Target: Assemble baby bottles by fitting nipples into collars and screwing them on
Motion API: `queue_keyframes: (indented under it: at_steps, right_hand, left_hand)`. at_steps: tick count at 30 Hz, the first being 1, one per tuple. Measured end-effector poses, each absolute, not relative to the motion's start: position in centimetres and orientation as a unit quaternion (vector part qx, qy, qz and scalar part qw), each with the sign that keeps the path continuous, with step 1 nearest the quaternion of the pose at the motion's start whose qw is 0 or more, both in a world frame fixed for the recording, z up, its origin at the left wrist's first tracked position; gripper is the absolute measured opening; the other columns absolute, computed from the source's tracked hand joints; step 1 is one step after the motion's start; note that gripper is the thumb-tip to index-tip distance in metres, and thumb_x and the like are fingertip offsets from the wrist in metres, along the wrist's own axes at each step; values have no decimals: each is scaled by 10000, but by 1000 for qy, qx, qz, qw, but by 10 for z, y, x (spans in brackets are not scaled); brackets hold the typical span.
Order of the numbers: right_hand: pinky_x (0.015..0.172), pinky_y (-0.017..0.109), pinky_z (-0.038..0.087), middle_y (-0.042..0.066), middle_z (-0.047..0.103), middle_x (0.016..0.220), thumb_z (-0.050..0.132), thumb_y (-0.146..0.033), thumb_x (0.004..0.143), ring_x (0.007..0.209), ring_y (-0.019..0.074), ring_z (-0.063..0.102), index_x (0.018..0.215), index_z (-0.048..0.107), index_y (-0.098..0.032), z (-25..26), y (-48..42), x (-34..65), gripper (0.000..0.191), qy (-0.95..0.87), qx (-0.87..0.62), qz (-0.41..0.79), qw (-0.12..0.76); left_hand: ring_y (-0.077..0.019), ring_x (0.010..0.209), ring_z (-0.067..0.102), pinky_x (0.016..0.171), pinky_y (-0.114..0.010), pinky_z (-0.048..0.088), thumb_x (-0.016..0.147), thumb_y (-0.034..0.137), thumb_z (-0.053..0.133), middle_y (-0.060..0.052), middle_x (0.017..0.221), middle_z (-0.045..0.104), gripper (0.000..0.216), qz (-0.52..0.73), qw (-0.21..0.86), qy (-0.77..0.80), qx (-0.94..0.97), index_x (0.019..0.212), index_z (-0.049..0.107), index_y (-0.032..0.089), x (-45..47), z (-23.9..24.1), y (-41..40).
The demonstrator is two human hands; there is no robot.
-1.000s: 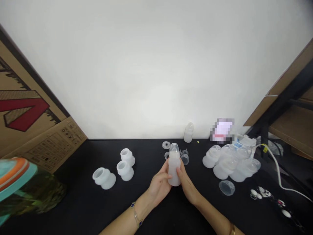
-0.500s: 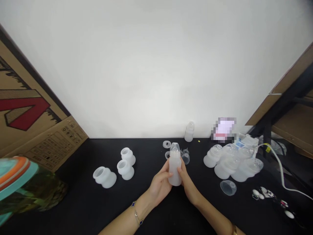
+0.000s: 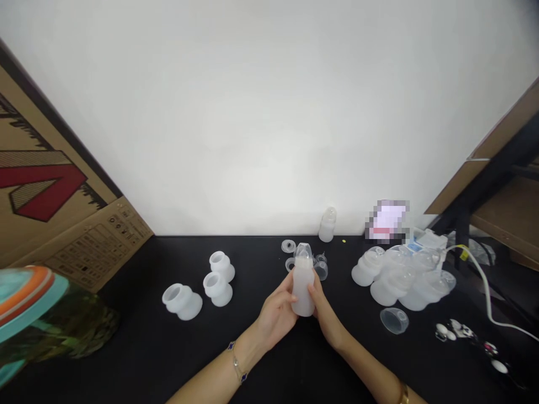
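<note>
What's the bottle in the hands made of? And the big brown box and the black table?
Bottle: probably plastic or silicone, because its body is cloudy white and dull; its clear, shiny top looks like hard plastic.
Brown box: looks like cardboard, dull and tan with printed marks.
Black table: smooth-looking and dark, but I can't tell wood from plastic.

Bottle (image 3: 303, 286) and black table (image 3: 143, 353) now slightly higher and further right in view, seemingly mere viewpoint drift
</note>
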State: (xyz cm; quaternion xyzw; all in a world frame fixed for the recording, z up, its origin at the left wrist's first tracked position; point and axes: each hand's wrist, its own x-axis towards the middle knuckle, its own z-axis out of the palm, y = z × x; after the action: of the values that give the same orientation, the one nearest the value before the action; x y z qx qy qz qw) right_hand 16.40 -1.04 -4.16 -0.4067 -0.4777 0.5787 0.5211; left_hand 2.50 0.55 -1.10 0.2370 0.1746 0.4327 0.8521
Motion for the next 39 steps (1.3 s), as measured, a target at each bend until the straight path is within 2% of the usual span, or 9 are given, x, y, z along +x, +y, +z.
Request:
queue_keyframes:
  at_steps: [4,11,17,22,26,31,35,39]
  right_hand:
    - [1184,452,264,-64,280,1593,392,-545,978,1475,234,224,1515,229,-428,-41,-12,164,574,-466,-405,586,524]
    - [1191,466,242,-14,335,1571,426,-554,965,1466,236,245,1526,227,-376,-40,-10,162,622,-440,-391,603,538]
    - [1139,476,338,11,344,1564,406,-557,969,1412,262,351,1526,232,-364,-37,-12,162,615,-443,-393,605,532]
    - [1113,483,373,28,414,1523,418,-567,958,1387,269,393,1521,258,-347,-41,-10,162,626,-444,-405,591,537]
    - [1107,485,383,11,398,1534,409,-582,953,1386,273,400,1515,257,-383,-43,-9,161,615,-437,-415,593,534]
    - [1155,511,296,39,422,1518,397,-553,969,1392,280,385,1524,256,-334,-37,-10,162,613,-453,-396,585,543]
    - [1190,454,225,32,395,1534,374,-523,990,1416,242,342,1514,281,-319,-32,-12,162,569,-493,-385,550,553]
    - [1163,432,276,47,432,1502,441,-484,978,1387,253,381,1479,346,-294,-28,-12,164,544,-542,-405,491,549]
  left_hand:
    - [-254,1197,534,941,-320,426,690,17,529,-46,1349,575,705,433,856,165,231,1359,552,238,24,-14,7]
    - [-246,1204,520,889,-292,438,685,11,513,-55,1318,590,674,431,858,166,226,1322,588,219,22,-13,5]
    - [-241,1175,541,833,-278,453,692,22,504,-53,1341,575,673,427,859,163,230,1327,585,229,21,-10,6]
    - [-270,1254,502,949,-337,440,709,43,520,-38,1406,540,681,425,855,167,244,1356,563,251,21,-9,5]
    - [-280,1386,379,1092,-384,348,792,94,609,-19,1492,465,638,424,845,174,276,1395,523,286,21,-12,6]
    - [-246,1462,257,1167,-375,252,868,181,657,20,1573,339,640,422,820,196,333,1439,439,370,19,-13,4]
    - [-250,1463,258,1185,-371,228,857,212,690,-13,1553,378,651,444,779,216,386,1444,442,341,18,-14,3]
    - [-299,1401,383,1169,-429,267,832,244,727,-81,1478,487,677,462,734,230,441,1447,450,297,18,-17,6]
